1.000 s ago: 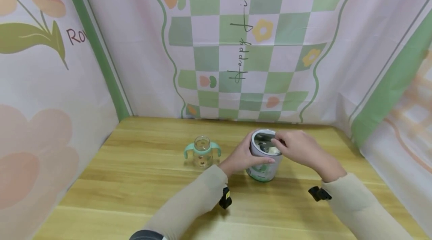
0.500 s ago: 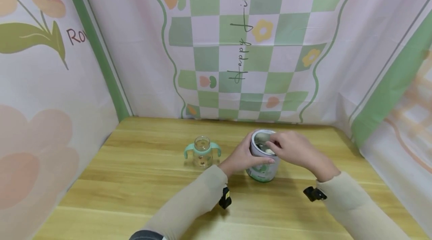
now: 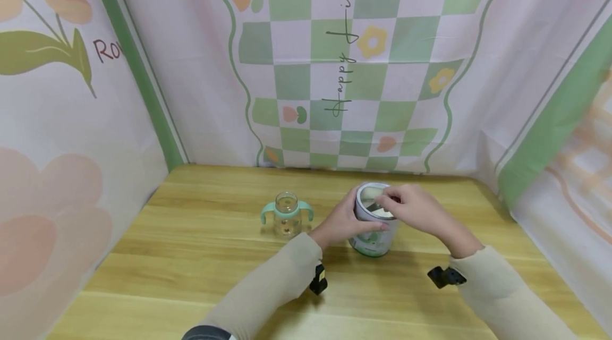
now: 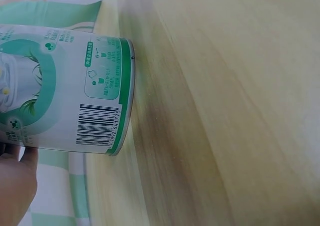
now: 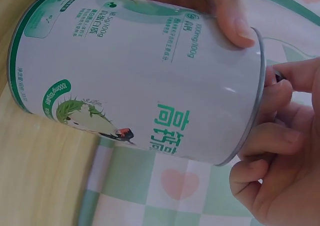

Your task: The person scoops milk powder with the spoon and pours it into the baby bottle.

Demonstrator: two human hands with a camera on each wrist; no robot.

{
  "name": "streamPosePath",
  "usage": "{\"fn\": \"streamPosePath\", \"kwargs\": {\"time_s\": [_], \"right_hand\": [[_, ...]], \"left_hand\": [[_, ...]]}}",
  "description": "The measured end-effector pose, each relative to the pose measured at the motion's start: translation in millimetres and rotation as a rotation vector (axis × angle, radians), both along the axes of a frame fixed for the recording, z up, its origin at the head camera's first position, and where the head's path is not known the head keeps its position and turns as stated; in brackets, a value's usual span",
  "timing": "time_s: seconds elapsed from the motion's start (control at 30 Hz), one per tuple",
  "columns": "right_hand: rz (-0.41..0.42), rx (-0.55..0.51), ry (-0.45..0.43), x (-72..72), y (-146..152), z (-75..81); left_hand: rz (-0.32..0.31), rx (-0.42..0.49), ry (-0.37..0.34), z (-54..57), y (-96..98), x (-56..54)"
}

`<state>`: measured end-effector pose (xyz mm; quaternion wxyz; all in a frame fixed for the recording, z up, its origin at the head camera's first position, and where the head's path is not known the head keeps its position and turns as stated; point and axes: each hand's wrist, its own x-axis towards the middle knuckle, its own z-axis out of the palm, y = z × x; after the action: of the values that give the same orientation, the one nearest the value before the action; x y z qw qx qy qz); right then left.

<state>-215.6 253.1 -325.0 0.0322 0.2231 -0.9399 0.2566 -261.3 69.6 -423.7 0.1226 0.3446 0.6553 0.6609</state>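
A white and green milk powder can (image 3: 374, 239) stands on the table with its top off. Pale powder (image 3: 382, 213) shows inside. My left hand (image 3: 345, 220) grips the can from its left side, thumb across the front near the rim. Over the mouth, my right hand (image 3: 415, 211) pinches a spoon (image 3: 375, 206) that dips into the can; its lower end is hidden. In the right wrist view, the curled right fingers (image 5: 272, 136) are at the can's rim. The left wrist view shows the can's barcode side (image 4: 65, 86) and part of the left hand (image 4: 17, 186).
A clear sippy cup (image 3: 287, 224) with two mint-green handles stands uncapped to the left of the can. The wooden table (image 3: 191, 234) ends at a green-and-white checked curtain (image 3: 330, 64) behind. Printed cloth (image 3: 62, 180) hangs at both sides.
My right hand has shifted slightly left over the can's mouth, and the spoon has moved within it. More of the powder shows now. The left hand and the can stay in place.
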Motion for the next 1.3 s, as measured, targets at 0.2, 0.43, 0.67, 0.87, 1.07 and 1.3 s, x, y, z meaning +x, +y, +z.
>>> {"fn": "streamPosePath", "kwargs": {"time_s": [0.2, 0.43, 0.67, 0.87, 1.07, 1.3], "right_hand": [[-0.025, -0.107, -0.055, -0.8, 9, -0.5], [-0.095, -0.137, -0.05, -0.5, 18, -3.4], [-0.103, -0.159, 0.032, 1.7, 27, -8.4], [-0.07, -0.156, 0.171, 3.5, 33, -12.9], [-0.058, -0.16, 0.278, 3.4, 36, -16.7], [-0.072, -0.171, 0.285, 3.4, 38, -20.4]], "left_hand": [[0.01, -0.014, 0.018, -2.4, 0.9, -1.8], [0.012, -0.031, 0.023, -0.3, 0.6, 0.9], [-0.003, -0.027, 0.041, 1.3, 0.1, 1.6], [-0.007, -0.028, 0.053, 1.9, 0.2, 1.2], [-0.006, -0.029, 0.055, 1.8, 0.0, 0.9], [0.012, -0.042, 0.053, 1.0, 0.1, 0.8]]}}
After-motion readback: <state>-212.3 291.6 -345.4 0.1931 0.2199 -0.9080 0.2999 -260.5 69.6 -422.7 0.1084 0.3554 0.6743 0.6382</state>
